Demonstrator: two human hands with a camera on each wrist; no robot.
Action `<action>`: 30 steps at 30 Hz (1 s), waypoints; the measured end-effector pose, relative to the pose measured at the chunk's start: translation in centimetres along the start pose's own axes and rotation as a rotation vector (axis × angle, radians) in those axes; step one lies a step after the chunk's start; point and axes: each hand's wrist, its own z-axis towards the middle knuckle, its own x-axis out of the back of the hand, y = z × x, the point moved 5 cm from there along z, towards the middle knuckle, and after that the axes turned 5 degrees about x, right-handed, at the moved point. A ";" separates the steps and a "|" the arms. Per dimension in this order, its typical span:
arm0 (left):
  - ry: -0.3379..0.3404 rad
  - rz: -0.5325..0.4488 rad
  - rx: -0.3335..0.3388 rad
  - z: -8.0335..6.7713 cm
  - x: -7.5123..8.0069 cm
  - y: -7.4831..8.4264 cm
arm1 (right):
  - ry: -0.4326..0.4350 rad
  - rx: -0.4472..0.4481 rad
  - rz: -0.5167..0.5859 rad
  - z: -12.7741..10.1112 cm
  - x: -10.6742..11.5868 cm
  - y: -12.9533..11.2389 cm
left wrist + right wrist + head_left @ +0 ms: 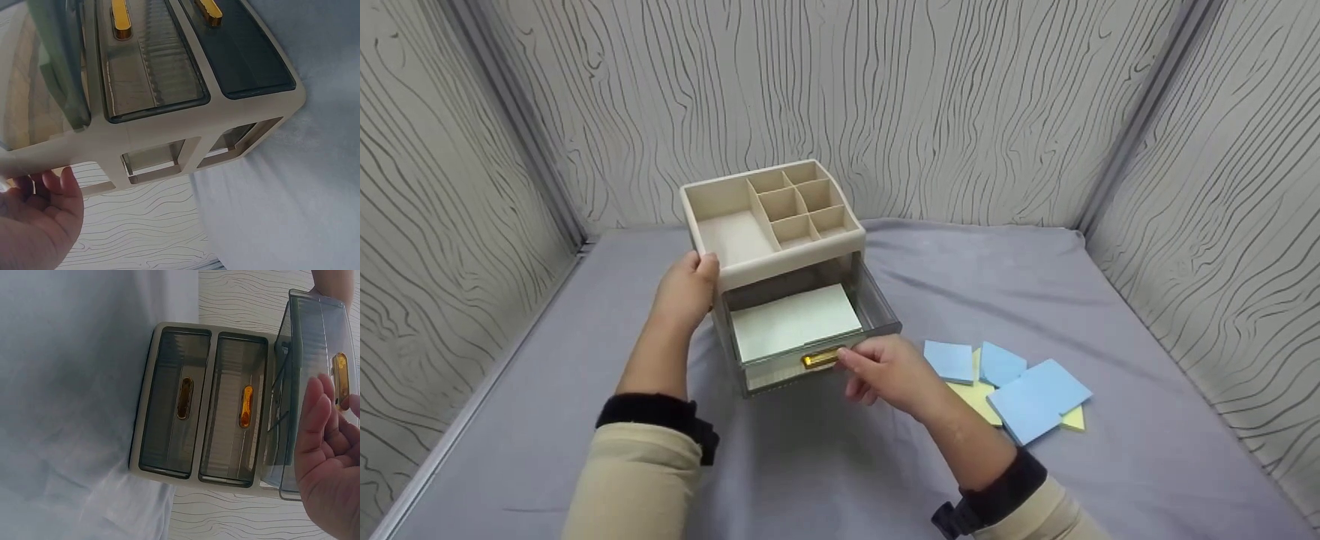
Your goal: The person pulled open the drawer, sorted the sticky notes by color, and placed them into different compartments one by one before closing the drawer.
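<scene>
My left hand is up on the organizer, thumb hooked over the near left corner of its top tray, fingers curled round the side wall: that grip is closed on the organizer. My forearm runs up from the lower left, wrist bent a little inward. In the left wrist view the fingers press the cream frame from below.

My right hand comes in from the lower right, forearm angled toward the organizer's front. Fingertips sit at the gold handle of the top drawer, fingers curled, thumb side up. The right wrist view shows the fingers fairly straight beside the handle, so whether they pinch it or only touch it, I cannot tell.

The drawer is pulled out of the organizer toward me, long axis running across, front face pointing at me and slightly right. A pale pad of paper lies flat inside it. Below it, two more smoky drawers sit shut in the frame, each with a gold handle.

The organizer stands upright on the grey table, toward the back wall, turned slightly clockwise. Right of the drawer, just past my right hand, blue sticky notes and yellow sticky notes lie overlapping in a loose pile.
</scene>
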 end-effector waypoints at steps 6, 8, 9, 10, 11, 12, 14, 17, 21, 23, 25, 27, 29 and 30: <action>0.005 0.006 -0.006 0.0 0.1 -0.1 | 0.002 0.022 0.031 0.2 -0.1 -0.3; 0.007 0.005 -0.004 0.0 0.1 -0.1 | 0.007 0.018 0.037 -0.1 -0.1 -1.2; 0.009 0.005 -0.003 0.0 0.1 -0.1 | 0.009 0.015 0.043 -0.2 0.0 -1.7; 0.009 0.004 -0.001 0.0 0.1 -0.1 | 0.012 0.013 0.047 -0.4 0.1 -2.3; 0.011 0.005 -0.002 0.0 0.1 -0.1 | 0.015 0.008 0.053 -0.6 0.2 -2.9; 0.012 0.004 -0.003 0.1 0.0 -0.1 | 0.020 0.003 0.054 -0.7 0.2 -3.3; 0.014 0.000 -0.005 0.1 0.0 -0.1 | 0.028 -0.005 0.069 -0.8 0.4 -3.7; 0.018 0.001 -0.014 0.2 0.0 -0.1 | 0.041 -0.028 0.103 -0.2 0.3 -2.5; 0.008 -0.006 -0.008 0.1 -0.1 -0.1 | 0.059 -0.045 0.140 0.6 0.3 -0.9; 0.013 -0.004 -0.004 0.1 -0.1 -0.1 | 0.069 -0.045 0.149 0.9 0.3 -0.5; 0.020 -0.004 -0.001 0.1 -0.1 -0.1 | 0.083 -0.042 0.154 1.1 0.4 -0.3; 0.026 -0.004 0.002 0.1 -0.1 -0.1 | 0.098 -0.041 0.163 1.3 0.5 -0.3; 0.024 -0.001 0.007 0.1 -0.1 -0.1 | 0.114 -0.044 0.172 1.5 0.6 -0.4; 0.023 -0.002 0.009 0.1 -0.1 -0.1 | 0.122 -0.047 0.179 1.6 0.6 -0.4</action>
